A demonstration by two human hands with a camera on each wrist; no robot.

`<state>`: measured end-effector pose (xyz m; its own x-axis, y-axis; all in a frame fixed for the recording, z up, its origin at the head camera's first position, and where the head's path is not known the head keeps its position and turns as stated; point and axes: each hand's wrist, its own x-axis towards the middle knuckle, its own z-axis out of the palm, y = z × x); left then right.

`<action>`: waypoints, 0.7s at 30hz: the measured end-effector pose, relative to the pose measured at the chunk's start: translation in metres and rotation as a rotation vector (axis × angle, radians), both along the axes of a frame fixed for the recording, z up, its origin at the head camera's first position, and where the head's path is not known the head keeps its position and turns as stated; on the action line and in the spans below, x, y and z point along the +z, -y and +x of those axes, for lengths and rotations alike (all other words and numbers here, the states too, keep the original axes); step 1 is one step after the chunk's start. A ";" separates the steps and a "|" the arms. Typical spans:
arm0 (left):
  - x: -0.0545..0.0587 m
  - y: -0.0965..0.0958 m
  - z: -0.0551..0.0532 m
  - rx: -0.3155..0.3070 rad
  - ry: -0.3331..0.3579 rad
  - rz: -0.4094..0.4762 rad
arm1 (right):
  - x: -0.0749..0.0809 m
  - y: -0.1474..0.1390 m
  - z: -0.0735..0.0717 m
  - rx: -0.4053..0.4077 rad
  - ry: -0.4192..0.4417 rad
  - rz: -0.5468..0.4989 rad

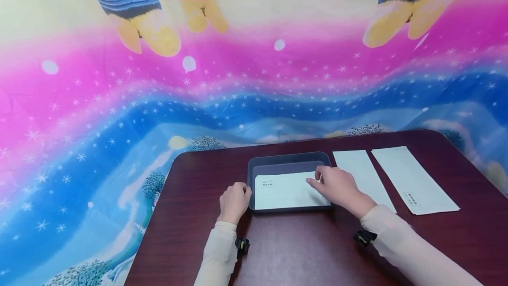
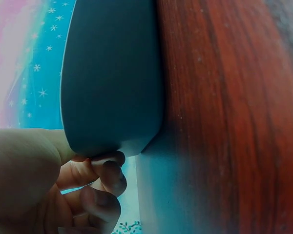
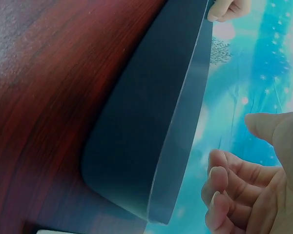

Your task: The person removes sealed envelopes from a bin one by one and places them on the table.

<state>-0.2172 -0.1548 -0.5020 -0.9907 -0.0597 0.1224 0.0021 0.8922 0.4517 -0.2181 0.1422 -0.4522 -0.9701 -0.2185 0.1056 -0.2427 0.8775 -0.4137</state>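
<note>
Envelope [image 1: 287,191], white, lies flat inside a shallow grey tray [image 1: 289,159] near the middle of a dark red wooden table [image 1: 301,250]; a small printed block sits near its left end. Right hand [image 1: 337,185] hovers over the envelope's right end, fingers loosely spread and relaxed, gripping nothing; whether the fingertips touch the paper cannot be told. Left hand [image 1: 234,200] rests against the tray's left wall, fingers curled at the rim; the left wrist view shows the fingers [image 2: 105,178] bent beneath the tray's rounded corner. Two more white envelopes lie on the table right of the tray: a nearer one [image 1: 363,175] just beside the right hand, a farther one [image 1: 414,184] bearing a printed block. A colourful cloth [image 1: 119,114] hangs behind.
</note>
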 end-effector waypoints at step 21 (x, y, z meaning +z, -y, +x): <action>-0.001 0.001 -0.001 0.002 0.011 0.000 | -0.004 0.021 -0.007 0.035 0.034 0.008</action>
